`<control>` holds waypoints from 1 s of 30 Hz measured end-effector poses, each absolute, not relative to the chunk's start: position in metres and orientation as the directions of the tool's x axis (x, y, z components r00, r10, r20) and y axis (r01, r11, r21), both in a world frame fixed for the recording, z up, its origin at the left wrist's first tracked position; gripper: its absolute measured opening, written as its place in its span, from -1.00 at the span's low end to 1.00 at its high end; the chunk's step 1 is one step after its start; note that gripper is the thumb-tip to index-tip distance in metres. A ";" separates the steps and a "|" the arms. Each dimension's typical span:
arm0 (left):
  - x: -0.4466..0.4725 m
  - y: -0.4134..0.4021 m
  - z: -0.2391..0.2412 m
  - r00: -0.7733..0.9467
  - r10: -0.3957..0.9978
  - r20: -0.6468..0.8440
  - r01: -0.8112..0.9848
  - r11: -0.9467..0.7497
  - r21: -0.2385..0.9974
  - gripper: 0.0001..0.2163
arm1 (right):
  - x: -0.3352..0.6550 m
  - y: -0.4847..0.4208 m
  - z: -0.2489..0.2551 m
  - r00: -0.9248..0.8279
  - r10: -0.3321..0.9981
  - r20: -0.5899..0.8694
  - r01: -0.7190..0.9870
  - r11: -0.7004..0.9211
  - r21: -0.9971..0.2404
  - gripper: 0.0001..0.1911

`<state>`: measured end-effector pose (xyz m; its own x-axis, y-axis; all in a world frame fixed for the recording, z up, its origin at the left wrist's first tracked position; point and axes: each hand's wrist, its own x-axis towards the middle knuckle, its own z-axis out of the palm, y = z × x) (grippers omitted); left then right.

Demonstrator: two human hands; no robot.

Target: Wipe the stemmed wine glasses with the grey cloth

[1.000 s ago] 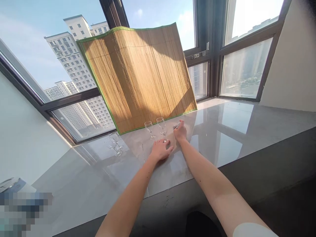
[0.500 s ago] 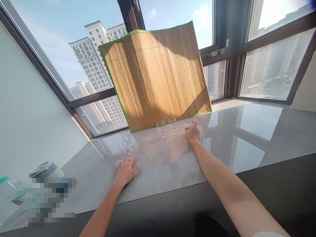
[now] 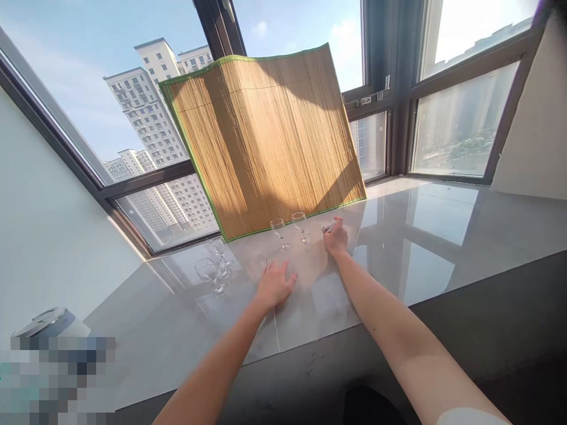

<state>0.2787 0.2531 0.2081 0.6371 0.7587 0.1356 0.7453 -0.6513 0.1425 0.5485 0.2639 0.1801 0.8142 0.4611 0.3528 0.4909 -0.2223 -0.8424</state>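
Observation:
My left hand point(image 3: 275, 286) is open above the grey tiled ledge, its fingers spread and nothing in them. Just beyond its fingertips, two small clear stemmed glasses stand upright, a left one point(image 3: 277, 226) and a right one point(image 3: 299, 222). To their right my right hand point(image 3: 336, 241) is closed around a small greyish thing point(image 3: 328, 227), mostly hidden by the fingers; I cannot make out its kind. Left of my left hand stand two more clear stemmed glasses, a nearer one point(image 3: 217, 288) and a farther one point(image 3: 225, 272), overlapping in view.
A bamboo mat point(image 3: 274, 141) with green edging leans against the window behind the glasses. A lidded cup point(image 3: 53, 323) stands at the far left, beside a blurred-out patch. The polished ledge point(image 3: 425, 236) reflects the windows; its front edge drops off towards me.
My left hand has moved right, from near the left pair of glasses to in front of the right pair. My right hand keeps its place and its grip. The view has shifted slightly right.

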 end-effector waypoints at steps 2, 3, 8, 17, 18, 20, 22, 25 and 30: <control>0.320 0.284 0.207 0.579 0.808 0.108 0.791 -0.589 0.164 -0.34 | 0.549 0.263 0.181 0.815 0.463 0.350 0.491 -0.228 -0.841 -0.35; 0.335 0.299 0.207 0.560 0.826 0.062 0.808 -0.561 0.177 -0.32 | 0.549 0.263 0.181 0.816 0.462 0.346 0.489 -0.233 -0.841 -0.35; 0.350 0.345 0.199 0.580 0.813 -0.047 0.805 -0.564 0.181 -0.35 | 0.548 0.262 0.182 0.811 0.475 0.342 0.493 -0.241 -0.836 -0.35; 0.245 0.363 0.197 0.334 0.942 -0.031 0.935 -0.326 0.141 -0.33 | 0.550 0.266 0.176 0.796 0.477 0.372 0.522 -0.231 -0.821 -0.36; 0.238 0.366 0.198 0.289 0.957 -0.041 0.948 -0.279 0.155 -0.31 | 0.550 0.266 0.175 0.795 0.479 0.372 0.523 -0.229 -0.821 -0.36; 0.230 0.366 0.200 0.229 0.972 -0.051 0.958 -0.216 0.188 -0.29 | 0.551 0.267 0.174 0.792 0.486 0.368 0.521 -0.225 -0.824 -0.35; 0.229 0.359 0.202 0.173 0.984 -0.046 0.963 -0.159 0.219 -0.27 | 0.552 0.267 0.173 0.792 0.492 0.361 0.516 -0.223 -0.827 -0.34; 0.238 0.335 0.200 0.115 0.993 0.007 0.969 -0.114 0.219 -0.30 | 0.551 0.266 0.174 0.791 0.498 0.354 0.515 -0.230 -0.826 -0.34; 0.289 0.301 0.194 0.506 0.857 0.102 0.835 -0.516 0.192 -0.49 | 0.549 0.264 0.179 0.801 0.495 0.337 0.501 -0.245 -0.830 -0.36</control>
<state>0.2889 0.3006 0.1941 0.5056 0.8567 0.1016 0.8349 -0.5156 0.1925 0.5486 0.2644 0.1786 0.8008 0.4950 0.3373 0.5011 -0.2452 -0.8299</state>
